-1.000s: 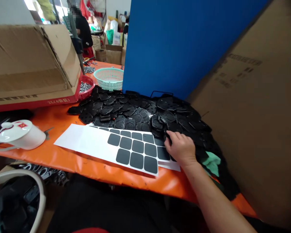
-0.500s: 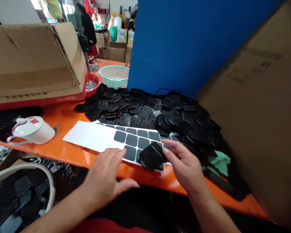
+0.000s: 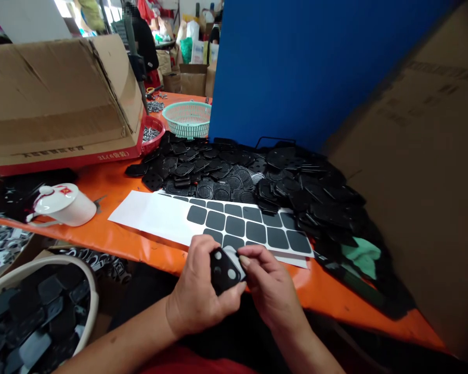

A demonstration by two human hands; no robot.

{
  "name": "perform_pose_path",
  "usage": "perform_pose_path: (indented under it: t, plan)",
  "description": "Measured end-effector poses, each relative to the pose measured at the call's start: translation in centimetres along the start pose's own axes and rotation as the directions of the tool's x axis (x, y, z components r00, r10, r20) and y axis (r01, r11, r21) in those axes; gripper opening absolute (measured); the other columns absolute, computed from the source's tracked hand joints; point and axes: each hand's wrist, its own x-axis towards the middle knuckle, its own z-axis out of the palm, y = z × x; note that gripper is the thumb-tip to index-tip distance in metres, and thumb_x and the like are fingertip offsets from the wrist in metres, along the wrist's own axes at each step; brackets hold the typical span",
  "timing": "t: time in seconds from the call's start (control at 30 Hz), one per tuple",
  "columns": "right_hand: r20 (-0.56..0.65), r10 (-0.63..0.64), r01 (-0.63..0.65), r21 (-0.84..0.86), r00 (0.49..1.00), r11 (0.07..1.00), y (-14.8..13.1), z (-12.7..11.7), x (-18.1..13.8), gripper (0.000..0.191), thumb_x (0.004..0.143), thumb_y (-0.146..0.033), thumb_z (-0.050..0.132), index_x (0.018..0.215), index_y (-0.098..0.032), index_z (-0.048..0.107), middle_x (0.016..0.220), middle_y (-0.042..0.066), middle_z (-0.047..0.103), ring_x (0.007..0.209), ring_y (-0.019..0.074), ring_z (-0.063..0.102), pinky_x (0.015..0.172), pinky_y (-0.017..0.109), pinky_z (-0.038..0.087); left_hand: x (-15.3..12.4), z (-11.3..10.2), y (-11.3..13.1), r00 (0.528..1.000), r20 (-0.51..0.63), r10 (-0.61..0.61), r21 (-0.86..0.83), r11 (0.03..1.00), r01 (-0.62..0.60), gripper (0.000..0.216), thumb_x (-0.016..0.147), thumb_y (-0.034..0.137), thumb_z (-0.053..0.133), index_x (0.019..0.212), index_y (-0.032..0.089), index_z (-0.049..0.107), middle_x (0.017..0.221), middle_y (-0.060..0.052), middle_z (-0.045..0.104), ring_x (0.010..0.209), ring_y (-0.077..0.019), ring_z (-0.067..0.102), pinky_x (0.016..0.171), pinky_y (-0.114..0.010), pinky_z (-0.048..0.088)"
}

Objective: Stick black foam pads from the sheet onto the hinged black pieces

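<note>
My left hand [image 3: 197,291] grips a flat black plastic plate [image 3: 220,279] with round pale spots or holes, tilted above the table's front edge. Against the plate's right side, my right hand [image 3: 271,283] pinches a thin piece that looks like a sticker, its face pale in the light [image 3: 233,255]. The two hands almost meet. Just behind them lies a white sheet [image 3: 150,215] bearing rows of dark rounded-square stickers [image 3: 235,226]. My fingers hide part of the plate and the sheet's near edge.
Black plates [image 3: 203,163] lie heaped behind the sheet. A lidded white cup [image 3: 72,205] stands left, above a tub [image 3: 93,291] of black pieces. Cardboard boxes [image 3: 54,98] flank the orange table [image 3: 156,253]; a blue panel [image 3: 296,67] rises behind. A green cloth [image 3: 361,257] lies right.
The black plate has passed from my right hand into my left, which was open and empty. Both hands have come together nearer my body. The sheet's right part is now uncovered.
</note>
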Motion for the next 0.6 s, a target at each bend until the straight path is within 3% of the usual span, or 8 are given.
perform_pose_path:
  t: [0.1,0.17,0.27,0.33,0.4,0.47,0.53,0.6]
  plan:
    - [0.136,0.067,-0.080,0.095,0.988,0.992,1.3,0.5,-1.1,0.020,0.082,-0.041,0.067,0.091,-0.022,0.066,0.067,-0.001,0.059,0.051,0.0111,0.054,0.050,0.023,0.046,0.9,-0.7,0.9,0.937,-0.096,-0.335,-0.375,0.884,0.278,0.046,0.067,0.023,0.075,0.103,0.023,0.047,0.100,-0.004,0.053,0.099,-0.0216,0.056,0.089,-0.035,0.046]
    - [0.210,-0.124,0.119,0.033,0.970,0.992,1.9,0.3,-1.8,0.026,0.088,-0.044,0.058,0.104,-0.025,0.067,0.077,0.003,0.062,0.063,0.0155,0.060,0.060,0.028,0.051,1.5,-1.1,1.2,0.823,0.000,-0.567,-0.666,0.614,0.423,0.038,0.073,0.028,0.072,0.103,0.024,0.048,0.089,0.000,0.055,0.089,-0.0169,0.060,0.085,-0.032,0.047]
    - [0.272,-0.451,0.513,-0.236,0.850,0.825,1.9,-0.6,-2.2,0.022,0.086,-0.036,0.064,0.105,-0.028,0.070,0.095,0.006,0.058,0.089,0.0206,0.059,0.081,0.034,0.051,1.7,-1.3,1.0,0.720,0.207,-0.663,-0.866,0.219,0.450,0.037,0.077,0.033,0.071,0.105,0.026,0.049,0.080,0.004,0.056,0.076,-0.0119,0.060,0.080,-0.029,0.049]
    - [0.259,-0.489,0.552,-0.337,0.833,0.763,1.6,-1.4,-1.9,0.011,0.086,-0.031,0.065,0.093,-0.027,0.071,0.095,0.006,0.057,0.092,0.0205,0.058,0.082,0.033,0.050,1.4,-1.4,0.6,0.694,0.311,-0.649,-0.862,0.116,0.494,0.036,0.072,0.032,0.076,0.097,0.023,0.052,0.080,0.004,0.059,0.074,-0.0106,0.060,0.076,-0.026,0.049]
    - [0.164,-0.391,0.422,-0.261,0.906,0.868,1.2,-2.0,-1.6,0.012,0.088,-0.036,0.062,0.089,-0.025,0.068,0.086,0.004,0.058,0.080,0.0184,0.060,0.071,0.030,0.052,0.9,-1.5,0.2,0.684,0.401,-0.609,-0.806,0.119,0.579,0.034,0.067,0.028,0.080,0.087,0.020,0.054,0.078,0.003,0.061,0.068,-0.0097,0.059,0.067,-0.022,0.047]
    - [0.090,-0.184,0.194,-0.121,0.979,0.973,0.8,-2.4,-1.3,0.020,0.085,-0.042,0.065,0.089,-0.023,0.064,0.074,0.001,0.058,0.057,0.0120,0.055,0.050,0.023,0.047,0.5,-1.5,0.0,0.685,0.476,-0.551,-0.722,0.201,0.662,0.028,0.066,0.025,0.080,0.080,0.018,0.057,0.071,0.002,0.063,0.062,-0.0096,0.057,0.061,-0.021,0.045]
    - [0.029,-0.012,0.013,-0.044,0.999,0.999,0.4,-2.6,-1.0,0.026,0.080,-0.044,0.072,0.084,-0.021,0.061,0.065,-0.003,0.055,0.043,0.0057,0.042,0.038,0.016,0.034,0.0,-1.4,-0.2,0.675,0.500,-0.542,-0.634,0.302,0.712,0.024,0.068,0.026,0.079,0.073,0.016,0.057,0.067,-0.001,0.066,0.060,-0.0112,0.059,0.060,-0.022,0.045]
    - [-0.030,0.063,-0.064,-0.041,0.998,0.997,-0.1,-2.6,-0.7,0.030,0.075,-0.045,0.076,0.082,-0.020,0.062,0.064,-0.003,0.056,0.043,0.0043,0.040,0.037,0.014,0.031,-0.4,-0.9,-0.2,0.667,0.458,-0.587,-0.572,0.380,0.727,0.025,0.071,0.030,0.076,0.069,0.017,0.056,0.065,-0.001,0.067,0.061,-0.0125,0.059,0.061,-0.023,0.045]
